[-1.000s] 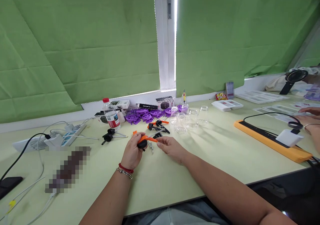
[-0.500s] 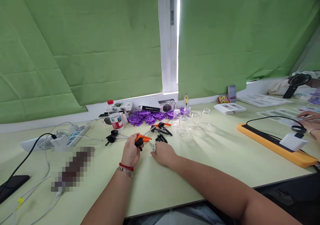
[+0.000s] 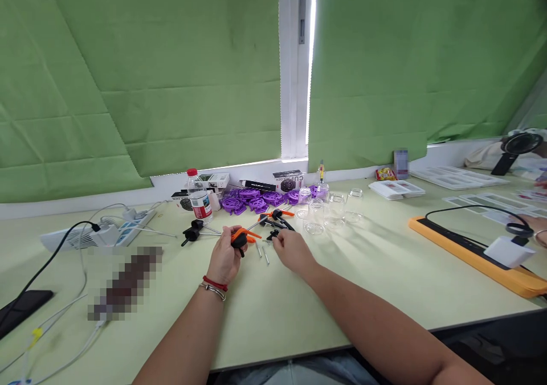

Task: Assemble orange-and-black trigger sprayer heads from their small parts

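My left hand is closed around an orange-and-black plastic part with a thin metal rod sticking out toward the upper right. To its right, my right hand has its fingers curled down at small black pieces; whatever is between its fingertips is hidden. Thin metal screws or pins lie on the table between the hands. Just beyond the right hand are more black-and-orange parts with rods. Left of my left hand rests a black part with metal rods.
Purple plastic pieces are heaped at the back beside a red-capped bottle and boxes. Clear glasses stand upside down behind my right hand. An orange-and-black power strip lies right; cables and a white strip lie left. Another person's hand is far right.
My right hand has moved slightly right and away from the metal screws or pins, which now lie uncovered on the table. My left hand still holds the orange-and-black part. The view has shifted slightly.
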The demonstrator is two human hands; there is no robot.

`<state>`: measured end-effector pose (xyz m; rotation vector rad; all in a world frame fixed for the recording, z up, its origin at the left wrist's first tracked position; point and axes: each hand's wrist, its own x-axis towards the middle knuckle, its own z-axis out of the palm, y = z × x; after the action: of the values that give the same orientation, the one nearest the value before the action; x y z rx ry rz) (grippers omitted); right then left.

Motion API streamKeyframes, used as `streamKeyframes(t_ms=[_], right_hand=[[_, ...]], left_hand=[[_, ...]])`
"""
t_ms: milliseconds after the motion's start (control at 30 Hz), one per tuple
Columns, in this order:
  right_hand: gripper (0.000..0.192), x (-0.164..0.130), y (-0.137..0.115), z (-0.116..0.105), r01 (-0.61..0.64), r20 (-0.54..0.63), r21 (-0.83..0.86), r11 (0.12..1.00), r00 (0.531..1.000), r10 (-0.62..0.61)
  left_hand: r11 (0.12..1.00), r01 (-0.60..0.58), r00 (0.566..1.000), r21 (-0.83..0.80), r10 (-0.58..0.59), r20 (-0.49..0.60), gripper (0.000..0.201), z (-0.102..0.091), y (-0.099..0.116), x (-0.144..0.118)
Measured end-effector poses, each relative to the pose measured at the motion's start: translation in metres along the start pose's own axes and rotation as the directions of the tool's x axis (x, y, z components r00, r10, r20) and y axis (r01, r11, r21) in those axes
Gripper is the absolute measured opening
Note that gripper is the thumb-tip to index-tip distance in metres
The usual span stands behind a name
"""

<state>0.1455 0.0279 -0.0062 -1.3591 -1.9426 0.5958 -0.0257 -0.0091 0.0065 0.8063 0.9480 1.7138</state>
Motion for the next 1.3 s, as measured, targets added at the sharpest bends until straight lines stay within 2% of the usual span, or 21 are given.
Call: streamKeyframes(t_ms=[67,200,300,400,467,567,667,867,1000,1100,1200,1300], right_hand=[[0.024,0.001,0.001,-0.014,0.088,-0.102,0.172,0.981,0.992,-0.071],[0.025,0.0,-0.004,-0.03,0.258,-0.261,0.442,0.859,0.953,-0.152],[0.026,-0.004,-0.012,-0.029,0.268,-0.253,0.57,0.776,0.957,-0.145],[0.023,-0.008,-0.019,-0.021,0.259,-0.211,0.623,0.738,0.964,-0.16],[0.021,-0.01,-0.022,-0.017,0.243,-0.186,0.632,0.736,0.969,-0.16],[0.02,-0.01,-0.023,-0.013,0.205,-0.156,0.644,0.737,0.978,-0.137],[0.018,-0.009,-0.021,-0.01,0.208,-0.15,0.633,0.745,0.978,-0.146],[0.014,-0.008,-0.017,-0.008,0.235,-0.106,0.51,0.827,0.972,-0.211],[0.015,-0.008,-0.015,-0.011,0.258,-0.098,0.507,0.822,0.965,-0.242],[0.016,-0.008,-0.014,-0.011,0.264,-0.094,0.531,0.805,0.963,-0.254],[0.014,-0.011,-0.016,-0.012,0.309,-0.079,0.471,0.826,0.948,-0.31],[0.014,-0.013,-0.019,-0.013,0.404,-0.046,0.353,0.844,0.908,-0.416]], left_hand=[[0.999,0.031,0.999,-0.011,-0.03,0.034,0.043,0.001,0.001,-0.002],[0.983,0.183,0.968,0.004,-0.181,0.175,0.046,0.006,-0.003,-0.01],[0.957,0.281,0.911,0.072,-0.29,0.292,0.047,0.012,-0.011,-0.017],[0.935,0.329,0.85,0.13,-0.353,0.39,0.046,0.021,-0.02,-0.026],[0.928,0.35,0.825,0.131,-0.371,0.427,0.045,0.026,-0.024,-0.03],[0.92,0.372,0.812,0.121,-0.386,0.438,0.046,0.029,-0.028,-0.033],[0.92,0.374,0.814,0.118,-0.387,0.433,0.046,0.029,-0.03,-0.033],[0.926,0.367,0.823,0.088,-0.367,0.434,0.045,0.026,-0.031,-0.03],[0.934,0.353,0.844,0.048,-0.34,0.416,0.039,0.024,-0.025,-0.027],[0.934,0.351,0.842,0.065,-0.345,0.416,0.036,0.023,-0.022,-0.026],[0.927,0.364,0.831,0.086,-0.365,0.419,0.036,0.021,-0.024,-0.025],[0.925,0.375,0.819,0.063,-0.362,0.445,0.036,0.018,-0.025,-0.024]])
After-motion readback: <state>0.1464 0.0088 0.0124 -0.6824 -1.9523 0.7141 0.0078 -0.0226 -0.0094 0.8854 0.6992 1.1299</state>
